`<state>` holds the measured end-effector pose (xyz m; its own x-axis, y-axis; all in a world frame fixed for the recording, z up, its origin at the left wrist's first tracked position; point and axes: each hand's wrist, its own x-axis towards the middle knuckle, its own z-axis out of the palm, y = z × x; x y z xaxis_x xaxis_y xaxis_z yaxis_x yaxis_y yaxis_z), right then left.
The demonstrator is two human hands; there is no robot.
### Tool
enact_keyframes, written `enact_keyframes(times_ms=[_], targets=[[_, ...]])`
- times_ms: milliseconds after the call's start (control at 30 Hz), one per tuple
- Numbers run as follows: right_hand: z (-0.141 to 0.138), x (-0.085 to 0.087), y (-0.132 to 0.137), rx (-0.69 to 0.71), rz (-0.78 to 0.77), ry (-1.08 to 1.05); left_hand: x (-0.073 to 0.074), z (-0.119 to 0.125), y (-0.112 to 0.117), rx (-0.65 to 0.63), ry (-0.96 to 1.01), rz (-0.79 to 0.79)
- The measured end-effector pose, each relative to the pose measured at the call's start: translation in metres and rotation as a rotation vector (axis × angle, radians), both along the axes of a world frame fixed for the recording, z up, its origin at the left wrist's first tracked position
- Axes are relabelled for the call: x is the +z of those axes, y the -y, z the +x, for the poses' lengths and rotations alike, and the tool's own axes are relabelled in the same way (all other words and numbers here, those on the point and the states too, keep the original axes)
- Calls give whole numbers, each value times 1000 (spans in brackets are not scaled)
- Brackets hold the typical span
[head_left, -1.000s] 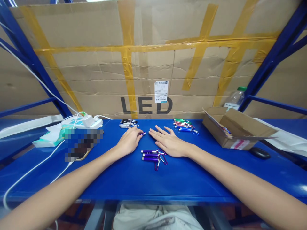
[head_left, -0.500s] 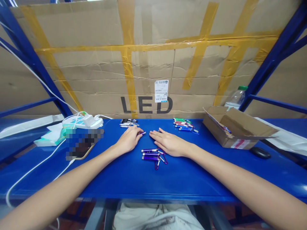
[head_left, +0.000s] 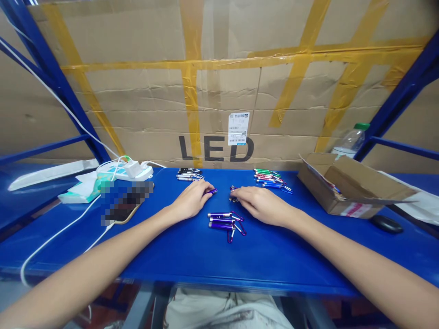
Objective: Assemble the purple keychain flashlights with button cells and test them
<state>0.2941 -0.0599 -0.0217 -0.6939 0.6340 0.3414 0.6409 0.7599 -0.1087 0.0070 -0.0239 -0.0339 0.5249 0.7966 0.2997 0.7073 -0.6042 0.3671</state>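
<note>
My left hand [head_left: 194, 199] is closed round a small purple keychain flashlight [head_left: 214, 191]; only its end sticks out past the fingertips. Across from it, my right hand [head_left: 262, 204] rests low over the table, fingers together and bent. Small silvery pieces [head_left: 233, 193] show at its fingertips, partly covered, too small to name. Between my forearms lie several purple keychain flashlights [head_left: 221, 225] with purple carabiner clips pointing right. Beyond my left hand is a row of black and silver flashlights [head_left: 188, 176]. Beyond my right hand lie green, red and blue ones [head_left: 269, 178].
An opened cardboard box [head_left: 329, 196] stands at right, with a black mouse [head_left: 387, 224] and a plastic bottle [head_left: 355, 139] by it. At left are a phone [head_left: 128, 208], a tissue pack [head_left: 79, 189], a power strip [head_left: 137, 172] and white cables. A large taped carton [head_left: 154, 109] backs the table.
My right hand's fingers, stretched out flat before, are now bent, and silvery pieces show at their tips. My left hand keeps the purple flashlight. The camera view has swung slightly left.
</note>
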Motion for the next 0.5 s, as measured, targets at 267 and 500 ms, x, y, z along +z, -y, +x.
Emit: enact_keyframes(times_ms=[267, 500], targets=[[15, -19, -23, -41, -53, 64, 10, 8, 13, -44, 66, 7], [9, -4, -13, -127, 37, 169, 14, 11, 17, -88, 101, 11]])
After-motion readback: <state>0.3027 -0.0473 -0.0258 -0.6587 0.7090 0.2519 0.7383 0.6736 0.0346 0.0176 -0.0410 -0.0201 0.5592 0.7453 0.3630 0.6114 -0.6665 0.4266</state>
